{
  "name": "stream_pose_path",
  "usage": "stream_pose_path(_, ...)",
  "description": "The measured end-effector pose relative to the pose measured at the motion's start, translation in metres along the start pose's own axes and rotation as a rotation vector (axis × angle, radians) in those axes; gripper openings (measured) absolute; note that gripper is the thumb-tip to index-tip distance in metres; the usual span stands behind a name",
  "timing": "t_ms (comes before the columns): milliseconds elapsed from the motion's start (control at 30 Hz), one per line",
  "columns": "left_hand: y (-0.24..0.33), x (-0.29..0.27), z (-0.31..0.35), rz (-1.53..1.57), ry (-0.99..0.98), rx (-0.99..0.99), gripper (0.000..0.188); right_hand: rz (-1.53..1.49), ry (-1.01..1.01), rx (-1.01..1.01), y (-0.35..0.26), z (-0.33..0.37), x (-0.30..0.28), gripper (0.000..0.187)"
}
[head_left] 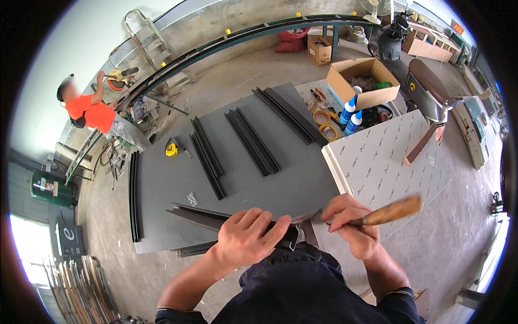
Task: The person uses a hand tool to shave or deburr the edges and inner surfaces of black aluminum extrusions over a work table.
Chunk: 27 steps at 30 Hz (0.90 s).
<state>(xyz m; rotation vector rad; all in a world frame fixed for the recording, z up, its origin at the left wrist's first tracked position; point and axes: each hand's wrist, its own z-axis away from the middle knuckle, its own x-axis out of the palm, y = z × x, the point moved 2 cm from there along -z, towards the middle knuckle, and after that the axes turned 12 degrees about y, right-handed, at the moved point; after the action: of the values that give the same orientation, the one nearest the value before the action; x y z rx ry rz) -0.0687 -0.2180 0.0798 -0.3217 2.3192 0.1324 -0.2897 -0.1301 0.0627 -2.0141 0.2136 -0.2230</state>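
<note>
My left hand [245,235] is closed round a long dark metal profile [197,214], near its end at my body. The profile's far end sticks out to the left over the grey table [259,200]. My right hand [352,224] grips a tool with a wooden handle [395,210]. That handle points right, and a dark metal part shows by the fingers; blur and the fingers hide the tool's exact kind. Both hands are close to the profile's near end, at the table's front edge. More black profiles [251,141] lie in groups on the table.
A yellow tape measure [171,149] and a small clear bag [191,199] lie on the table. At the right are a patterned white board [386,159], blue-and-white bottles [353,123], tape rolls [328,132] and a cardboard box [367,81]. A person in orange [89,112] works at a saw.
</note>
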Motion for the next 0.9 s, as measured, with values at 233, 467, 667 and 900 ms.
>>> stream_pose_path(233, 0.000, 0.012, 0.004, 0.054, -0.025, 0.111, 0.021, -0.252, -0.053, 0.637, 0.033, 0.029, 0.041, 0.033)
stream_pose_path(467, -0.012, 0.044, 0.056, 0.094, -0.105, 0.257, 0.020, -0.357, 0.098, 1.112, 0.073, 0.060, 0.064, 0.025)
stream_pose_path(667, -0.035, 0.079, 0.095, 0.143, -0.143, 0.241, 0.032, -0.349, 0.316, 1.075, 0.122, 0.085, 0.083, 0.028)
stream_pose_path(900, -0.089, 0.113, 0.169, 0.097, -0.422, -0.184, 0.060, -0.135, 0.444, 1.061, 0.192, 0.075, 0.114, 0.030)
